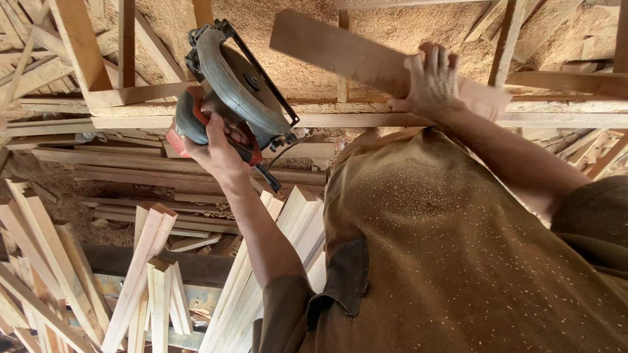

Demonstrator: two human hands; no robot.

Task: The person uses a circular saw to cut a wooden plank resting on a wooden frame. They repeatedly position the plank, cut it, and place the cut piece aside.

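The view looks down the person's own chest, so the scene reads upside down. The left hand [219, 147] is closed around the red-and-black handle of a grey handheld circular saw with a round metal blade guard [239, 88], held up off any surface, blade side facing the work. The right hand [432, 82] lies with fingers spread flat over a long, flat, pale brown wooden board [340, 52], pressing it onto a rough timber rail [327, 119] of the workbench frame; the board's free end sticks out toward the saw, apart from the blade.

To do this well, I judge the board wants firm downward pressure close to the rail, the pressing fingers kept well clear of the blade's line, and the saw base set flat before the blade meets the wood. The black cord [288, 147] hangs below the saw and should stay out of the way. Sawdust [405, 26] covers the floor, and pale wooden slats [150, 261] are stacked nearby.
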